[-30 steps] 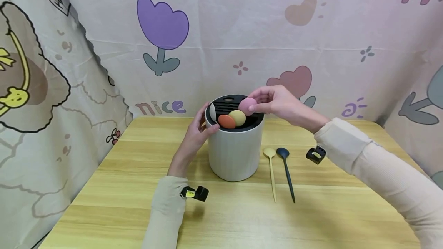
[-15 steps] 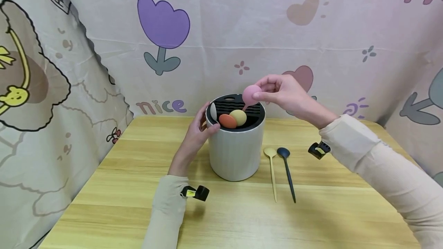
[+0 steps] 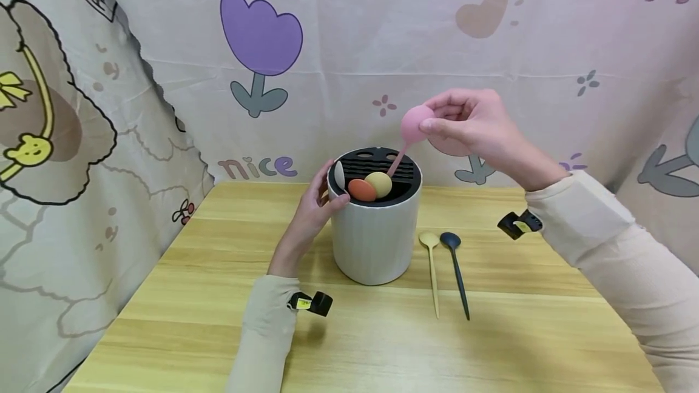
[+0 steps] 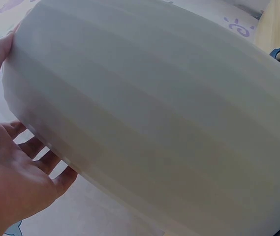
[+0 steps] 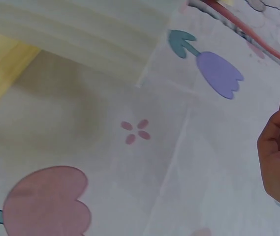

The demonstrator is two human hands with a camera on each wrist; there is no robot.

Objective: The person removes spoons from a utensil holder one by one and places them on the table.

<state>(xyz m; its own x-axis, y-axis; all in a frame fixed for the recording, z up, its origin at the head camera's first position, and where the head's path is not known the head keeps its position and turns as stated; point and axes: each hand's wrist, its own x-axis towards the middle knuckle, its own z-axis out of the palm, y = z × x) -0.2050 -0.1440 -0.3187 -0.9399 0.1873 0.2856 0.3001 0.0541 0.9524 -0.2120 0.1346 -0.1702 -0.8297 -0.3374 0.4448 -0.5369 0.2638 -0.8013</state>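
A white ribbed utensil holder [image 3: 375, 241] with a black slotted top stands on the table. My left hand [image 3: 314, 211] grips its left side near the rim, thumb at the front edge; the left wrist view shows the fingers [image 4: 46, 160] along the holder's wall. My right hand [image 3: 480, 129] pinches a pink spoon [image 3: 416, 123] by its bowl, above and right of the holder. The spoon's handle slants down, its lower end hidden behind a pale yellow utensil head [image 3: 379, 184]. Beside that, an orange head [image 3: 361, 190] and a white one [image 3: 339, 175] stick out of the holder.
To the right of the holder, a pale yellow spoon [image 3: 432, 272] and a dark blue spoon [image 3: 457, 272] lie side by side on the wooden table [image 3: 191, 296]. Behind the table hangs a patterned cloth [image 3: 349, 29].
My right hand has risen and moved right with the pink spoon, so that more of its handle shows above the holder. My left hand stays on the holder.
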